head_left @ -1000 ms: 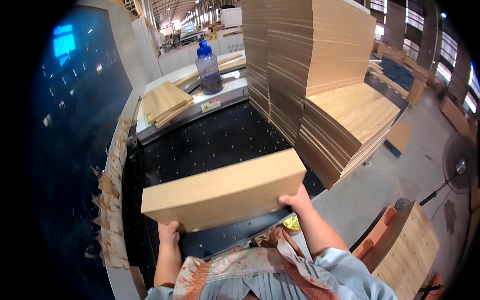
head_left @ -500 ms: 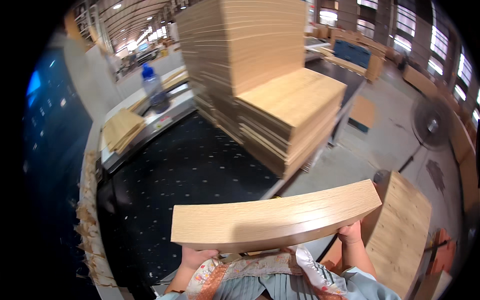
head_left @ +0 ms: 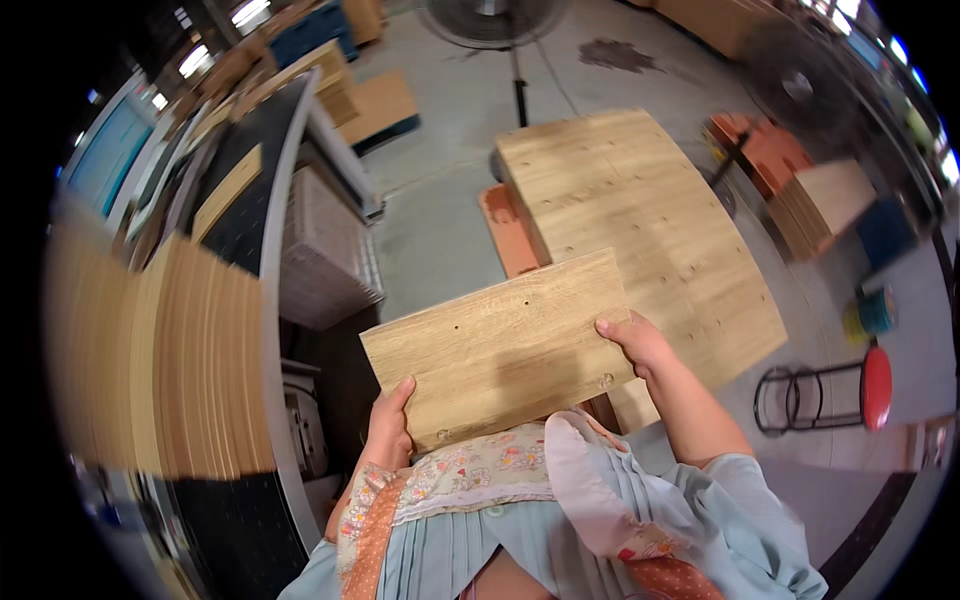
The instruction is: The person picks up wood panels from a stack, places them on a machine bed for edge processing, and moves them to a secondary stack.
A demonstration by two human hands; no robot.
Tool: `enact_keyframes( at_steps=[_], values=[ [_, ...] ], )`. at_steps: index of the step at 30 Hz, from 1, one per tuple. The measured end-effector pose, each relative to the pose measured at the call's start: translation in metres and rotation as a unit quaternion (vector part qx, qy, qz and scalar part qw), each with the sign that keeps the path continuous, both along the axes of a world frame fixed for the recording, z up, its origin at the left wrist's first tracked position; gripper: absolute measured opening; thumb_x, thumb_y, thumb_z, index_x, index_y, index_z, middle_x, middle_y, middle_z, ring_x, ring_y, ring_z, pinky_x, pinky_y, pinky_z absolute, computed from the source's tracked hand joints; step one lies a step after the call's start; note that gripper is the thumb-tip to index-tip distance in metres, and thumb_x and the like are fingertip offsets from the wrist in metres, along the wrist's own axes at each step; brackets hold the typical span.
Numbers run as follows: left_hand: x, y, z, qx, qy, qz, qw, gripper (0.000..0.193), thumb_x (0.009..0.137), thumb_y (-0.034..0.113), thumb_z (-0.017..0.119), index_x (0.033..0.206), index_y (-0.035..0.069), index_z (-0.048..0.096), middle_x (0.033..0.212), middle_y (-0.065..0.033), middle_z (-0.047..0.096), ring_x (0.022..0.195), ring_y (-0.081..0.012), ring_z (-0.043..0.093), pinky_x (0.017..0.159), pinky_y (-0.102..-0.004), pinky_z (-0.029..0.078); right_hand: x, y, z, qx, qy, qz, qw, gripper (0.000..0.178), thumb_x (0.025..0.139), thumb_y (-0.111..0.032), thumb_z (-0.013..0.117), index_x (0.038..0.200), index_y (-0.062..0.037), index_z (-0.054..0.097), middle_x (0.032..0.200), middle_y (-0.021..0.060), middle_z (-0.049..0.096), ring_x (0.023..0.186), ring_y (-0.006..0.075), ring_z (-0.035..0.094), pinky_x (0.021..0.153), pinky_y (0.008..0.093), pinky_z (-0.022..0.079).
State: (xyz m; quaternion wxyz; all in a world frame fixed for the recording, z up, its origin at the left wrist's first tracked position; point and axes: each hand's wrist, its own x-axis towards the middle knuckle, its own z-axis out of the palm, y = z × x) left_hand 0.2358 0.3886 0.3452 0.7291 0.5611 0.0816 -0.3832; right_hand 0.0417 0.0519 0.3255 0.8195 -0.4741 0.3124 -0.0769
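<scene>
Board (head_left: 500, 345) now over floor stack (head_left: 640, 230).

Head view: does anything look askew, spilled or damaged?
Nothing looks damaged. The left hand and right hand hold a drilled wooden panel flat. A dark stain marks the concrete floor near the fan stand.

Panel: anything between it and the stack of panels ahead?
Nothing visible. Both hands, left and right, hold the panel by its ends above the near edge of the stack, whose top is bare.
</scene>
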Motion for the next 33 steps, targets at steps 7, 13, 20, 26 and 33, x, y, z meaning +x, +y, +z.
enact_keyframes(
  at_steps=[7,13,20,26,33],
  values=[
    [0.047,-0.108,-0.048,0.097,0.151,-0.161,0.971,0.057,0.084,0.032,0.062,0.129,0.002,0.044,0.124,-0.0145,0.053,0.114,-0.0304,0.049,0.093,-0.0463,0.040,-0.028,-0.035,-0.042,0.017,0.156,-0.143,0.977,0.064,0.078,-0.030,0.072,0.122,0.0085,0.044,0.112,0.0187,0.059,0.100,0.0257,0.057,0.086,0.0346,0.046],
    [0.094,-0.170,-0.110,0.105,0.233,-0.231,0.939,0.053,0.086,0.031,0.061,0.128,0.004,0.044,0.125,-0.0133,0.053,0.116,-0.0294,0.048,0.097,-0.0449,0.038,-0.019,-0.060,-0.110,0.065,0.280,-0.180,0.941,0.095,0.072,-0.040,0.076,0.133,0.0130,0.028,0.129,0.0267,0.045,0.119,0.0319,0.046,0.098,0.0374,0.038],
    [0.162,-0.223,-0.213,0.132,0.345,-0.223,0.902,0.052,0.085,0.027,0.063,0.127,0.004,0.045,0.121,-0.0131,0.055,0.108,-0.0301,0.055,0.092,-0.0449,0.046,0.035,-0.107,-0.168,0.054,0.411,-0.201,0.887,0.108,0.068,-0.046,0.076,0.136,0.0151,0.018,0.137,0.0315,0.033,0.128,0.0350,0.037,0.104,0.0385,0.031],
    [0.197,-0.277,-0.245,0.197,0.287,-0.256,0.902,0.054,0.084,0.027,0.065,0.127,0.003,0.044,0.121,-0.0140,0.054,0.109,-0.0310,0.054,0.092,-0.0460,0.045,0.050,-0.131,-0.204,0.083,0.397,-0.227,0.885,0.110,0.067,-0.050,0.075,0.136,0.0147,0.020,0.138,0.0305,0.033,0.130,0.0347,0.034,0.105,0.0382,0.029],
    [0.197,-0.308,-0.278,0.234,0.272,-0.319,0.877,0.054,0.086,0.029,0.062,0.129,0.003,0.041,0.123,-0.0140,0.053,0.110,-0.0315,0.053,0.092,-0.0458,0.045,0.031,-0.124,-0.227,0.161,0.366,-0.315,0.861,0.075,0.076,-0.035,0.073,0.129,0.0059,0.040,0.125,0.0163,0.052,0.119,0.0253,0.046,0.101,0.0349,0.033]
  ],
)
